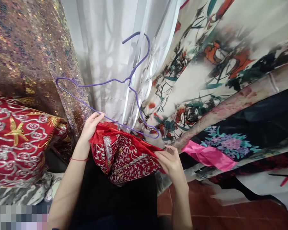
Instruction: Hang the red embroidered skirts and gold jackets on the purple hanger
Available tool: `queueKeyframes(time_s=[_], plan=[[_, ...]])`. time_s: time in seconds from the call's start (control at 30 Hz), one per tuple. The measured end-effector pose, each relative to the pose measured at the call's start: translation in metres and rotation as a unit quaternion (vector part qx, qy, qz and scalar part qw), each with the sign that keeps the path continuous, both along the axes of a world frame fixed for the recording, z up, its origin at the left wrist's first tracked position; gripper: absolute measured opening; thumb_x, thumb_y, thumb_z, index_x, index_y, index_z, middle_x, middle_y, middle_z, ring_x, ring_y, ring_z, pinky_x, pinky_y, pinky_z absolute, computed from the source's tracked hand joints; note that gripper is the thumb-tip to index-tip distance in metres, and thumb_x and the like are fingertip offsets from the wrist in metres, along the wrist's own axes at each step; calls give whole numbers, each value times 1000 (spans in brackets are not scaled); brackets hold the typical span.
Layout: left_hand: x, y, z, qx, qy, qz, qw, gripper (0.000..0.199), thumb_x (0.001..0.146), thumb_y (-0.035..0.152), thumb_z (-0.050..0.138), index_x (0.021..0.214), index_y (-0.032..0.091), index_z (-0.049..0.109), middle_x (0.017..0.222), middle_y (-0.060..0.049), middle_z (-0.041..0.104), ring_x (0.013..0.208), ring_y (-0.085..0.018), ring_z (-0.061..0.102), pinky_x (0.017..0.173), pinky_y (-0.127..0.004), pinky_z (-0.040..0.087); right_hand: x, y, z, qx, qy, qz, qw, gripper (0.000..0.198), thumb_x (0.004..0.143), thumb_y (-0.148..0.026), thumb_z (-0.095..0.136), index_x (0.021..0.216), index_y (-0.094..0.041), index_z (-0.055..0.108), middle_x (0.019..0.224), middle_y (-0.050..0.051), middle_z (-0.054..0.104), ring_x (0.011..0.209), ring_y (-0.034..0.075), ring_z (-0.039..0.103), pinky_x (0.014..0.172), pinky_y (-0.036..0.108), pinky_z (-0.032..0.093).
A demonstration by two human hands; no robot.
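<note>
My left hand [92, 126] is closed where the lower bar of a purple wire hanger [103, 84] meets the edge of a red embroidered garment [132, 159]. The hanger stands tilted above the garment, its hook pointing up and to the left. At the garment's other end, my right hand [169, 161] pinches its plain red edge between thumb and fingers. Between my hands the cloth is stretched along that edge, and its silver-patterned part sags in folds below. The hanger's right corner is near my right hand but apart from it.
More red cloth with silver and gold embroidery [16, 143] is piled at the left, in front of sequined fabric [33, 54]. White sheer curtains [103, 41] hang ahead. On the right are floral fabric [196, 80], dark flowered cloth [230, 140] and a pink satin strip [208, 155], above a red tiled floor [196, 204].
</note>
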State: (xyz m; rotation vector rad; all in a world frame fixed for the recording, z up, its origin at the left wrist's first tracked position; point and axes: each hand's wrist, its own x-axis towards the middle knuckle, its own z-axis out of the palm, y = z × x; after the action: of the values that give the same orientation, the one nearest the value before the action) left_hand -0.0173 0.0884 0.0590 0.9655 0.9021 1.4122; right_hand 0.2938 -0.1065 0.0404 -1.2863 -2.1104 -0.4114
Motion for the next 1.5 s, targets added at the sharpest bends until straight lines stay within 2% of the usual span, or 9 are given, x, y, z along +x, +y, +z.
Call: queueKeyframes(time_s=[0.13, 0.27, 0.43, 0.73, 1.0, 1.1, 1.27, 1.4, 1.5], plan=[[3, -10, -4, 6, -16, -11, 1000, 57, 46, 53, 96, 81, 17, 69, 68, 4, 64, 56, -8, 56, 51, -16, 43, 5, 11, -4, -3, -24, 6, 1000, 19, 104, -23, 50, 109, -22, 69, 113, 9, 79, 100, 20, 74, 103, 47, 49], [2, -16, -8, 25, -1, -30, 999, 54, 53, 53, 94, 83, 17, 69, 61, 4, 60, 51, -6, 51, 49, -15, 40, 10, 15, -3, 10, -35, -3, 999, 23, 103, -23, 50, 103, -20, 73, 125, 13, 75, 108, 23, 70, 95, 45, 55], [-6, -24, -5, 57, 50, -62, 995, 47, 63, 53, 89, 83, 16, 67, 53, 7, 49, 46, -5, 39, 46, -16, 29, 20, 20, 4, 27, -51, -6, 998, 21, 102, -20, 52, 110, -22, 72, 119, 9, 78, 100, 21, 72, 96, 44, 56], [-18, -31, -2, 104, 124, -66, 985, 39, 71, 51, 83, 83, 16, 68, 59, 4, 52, 55, -8, 44, 54, -18, 35, 34, 22, 17, 46, -37, 11, 998, 27, 100, -14, 55, 121, -24, 68, 121, 9, 77, 102, 21, 75, 104, 48, 54], [-3, -47, -10, 116, 153, -77, 978, 34, 77, 48, 79, 84, 17, 69, 55, 6, 44, 53, -8, 37, 54, -20, 31, 46, 39, 63, 124, 0, 70, 990, 33, 94, -8, 62, 122, -24, 69, 124, 12, 75, 101, 22, 77, 96, 47, 59], [15, -55, -14, 108, 130, -82, 982, 37, 75, 51, 80, 83, 16, 67, 55, 6, 47, 53, -7, 38, 56, -20, 31, 30, 61, 81, 138, 23, 94, 986, 26, 95, -11, 61, 115, -25, 71, 124, 10, 76, 106, 22, 76, 92, 43, 61], [39, -61, -20, 79, 92, -90, 988, 44, 74, 57, 79, 82, 17, 62, 52, 8, 44, 51, -7, 34, 53, -20, 26, -8, 86, 102, 168, 93, 82, 978, 17, 100, -19, 55, 101, -25, 71, 121, 4, 78, 128, 25, 67, 109, 50, 52], [35, -58, -20, 61, 84, -101, 989, 46, 73, 59, 79, 84, 18, 60, 54, 7, 47, 50, -7, 36, 51, -20, 28, -21, 95, 108, 83, 101, 95, 987, 17, 101, -26, 54, 99, -22, 71, 138, 10, 68, 123, 23, 69, 101, 40, 58], [24, -54, -15, 61, 99, -79, 990, 42, 75, 56, 79, 86, 19, 61, 57, 6, 51, 51, -8, 40, 53, -20, 31, -25, 104, 103, -31, 40, 83, 995, 24, 104, -30, 48, 102, -20, 71, 114, 9, 76, 97, 18, 74, 87, 31, 60]])
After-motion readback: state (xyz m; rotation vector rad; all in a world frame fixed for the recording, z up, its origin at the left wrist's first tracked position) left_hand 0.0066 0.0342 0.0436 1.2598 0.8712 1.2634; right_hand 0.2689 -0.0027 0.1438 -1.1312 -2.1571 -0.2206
